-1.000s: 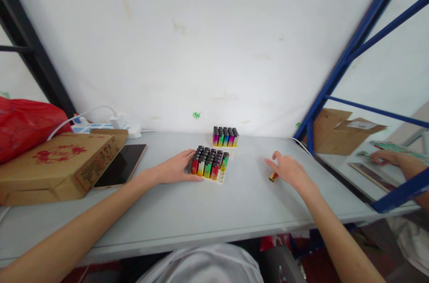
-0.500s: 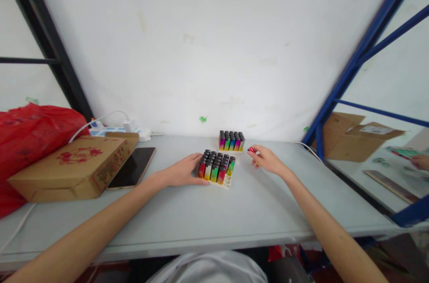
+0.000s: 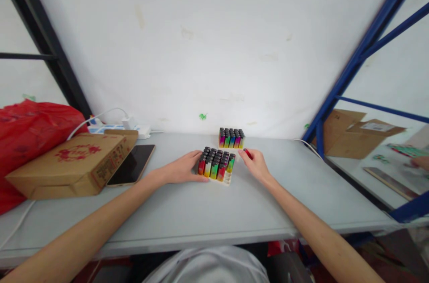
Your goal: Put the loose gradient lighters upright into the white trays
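Filling a lighter tray (image 3: 216,168), nearly full.
Left hand (image 3: 182,169) is lying spread against it; right hand (image 3: 255,163) is pinching a red lighter (image 3: 247,153) beside empty front slots.

Glossy plastic lighters (image 3: 215,164), matt table (image 3: 208,211), rough cardboard box (image 3: 72,164)

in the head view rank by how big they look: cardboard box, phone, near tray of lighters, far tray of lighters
1. cardboard box
2. phone
3. near tray of lighters
4. far tray of lighters, though it sits farther from the camera, so its true size is unsure.
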Demonstrator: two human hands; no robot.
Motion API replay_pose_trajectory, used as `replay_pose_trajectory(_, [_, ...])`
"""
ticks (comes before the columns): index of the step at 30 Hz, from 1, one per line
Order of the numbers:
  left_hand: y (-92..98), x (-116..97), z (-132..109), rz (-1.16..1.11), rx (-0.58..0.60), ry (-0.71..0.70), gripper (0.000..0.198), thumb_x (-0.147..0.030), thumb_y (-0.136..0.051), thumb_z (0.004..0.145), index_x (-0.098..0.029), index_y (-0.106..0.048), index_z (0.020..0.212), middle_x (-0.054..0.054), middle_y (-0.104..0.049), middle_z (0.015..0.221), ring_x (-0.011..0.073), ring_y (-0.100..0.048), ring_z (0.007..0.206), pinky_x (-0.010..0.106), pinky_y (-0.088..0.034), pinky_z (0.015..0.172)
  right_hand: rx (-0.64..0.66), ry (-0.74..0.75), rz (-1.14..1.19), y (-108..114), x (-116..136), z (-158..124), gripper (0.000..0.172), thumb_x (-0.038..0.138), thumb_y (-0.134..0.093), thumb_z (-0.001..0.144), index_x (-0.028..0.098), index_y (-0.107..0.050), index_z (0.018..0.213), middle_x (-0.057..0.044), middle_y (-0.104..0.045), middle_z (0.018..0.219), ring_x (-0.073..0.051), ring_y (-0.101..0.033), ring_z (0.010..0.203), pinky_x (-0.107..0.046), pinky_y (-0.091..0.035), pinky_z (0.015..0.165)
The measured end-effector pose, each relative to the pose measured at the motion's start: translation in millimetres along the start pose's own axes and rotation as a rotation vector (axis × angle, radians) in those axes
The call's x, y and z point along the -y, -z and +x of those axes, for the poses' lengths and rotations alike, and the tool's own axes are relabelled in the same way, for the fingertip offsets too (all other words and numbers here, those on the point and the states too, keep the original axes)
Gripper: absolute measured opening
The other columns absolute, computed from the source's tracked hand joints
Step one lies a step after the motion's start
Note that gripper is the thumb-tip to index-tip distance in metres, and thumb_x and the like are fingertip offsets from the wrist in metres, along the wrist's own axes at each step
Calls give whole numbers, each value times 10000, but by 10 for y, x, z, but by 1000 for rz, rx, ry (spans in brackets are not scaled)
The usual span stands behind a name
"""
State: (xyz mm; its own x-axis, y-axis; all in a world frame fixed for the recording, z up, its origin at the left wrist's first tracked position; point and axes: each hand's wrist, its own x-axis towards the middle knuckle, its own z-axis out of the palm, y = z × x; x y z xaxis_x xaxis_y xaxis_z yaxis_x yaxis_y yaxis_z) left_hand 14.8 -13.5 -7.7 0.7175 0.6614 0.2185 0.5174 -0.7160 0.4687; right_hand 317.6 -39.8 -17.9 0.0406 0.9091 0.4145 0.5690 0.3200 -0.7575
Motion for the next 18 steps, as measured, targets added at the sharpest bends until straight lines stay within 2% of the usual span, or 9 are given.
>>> replay_pose_trajectory(7, [7,-15,-3,27,8,-13,829,-697,-749,809,-224,-530,1453,112,-603,1437,331,-564,1330,433,-420,1177,-79,94,-9,-26,21,-19,455,560,-477,895,231,-406,589,44,-392,538,-119,-351,545,-278,-254,547])
replay_pose_trajectory(12, [16,-26,2,34,18,2,848,-683,-763,805,-205,-520,1462,128,-583,1462,342,-555,1344,450,-397,1199,-74,122,-34,-1,77,-35,490,598,-474,942,231,-418,622,46,-411,555,-123,-374,549,-279,-282,558])
replay_pose_trajectory(18, [15,-20,10,19,19,-11,820,-670,-767,806,-203,-542,1441,129,-596,1448,348,-557,1340,452,-408,1190,66,206,-44,105,154,-56,402,545,-381,1068,224,-522,870,29,-547,681,-143,-512,599,-266,-390,598])
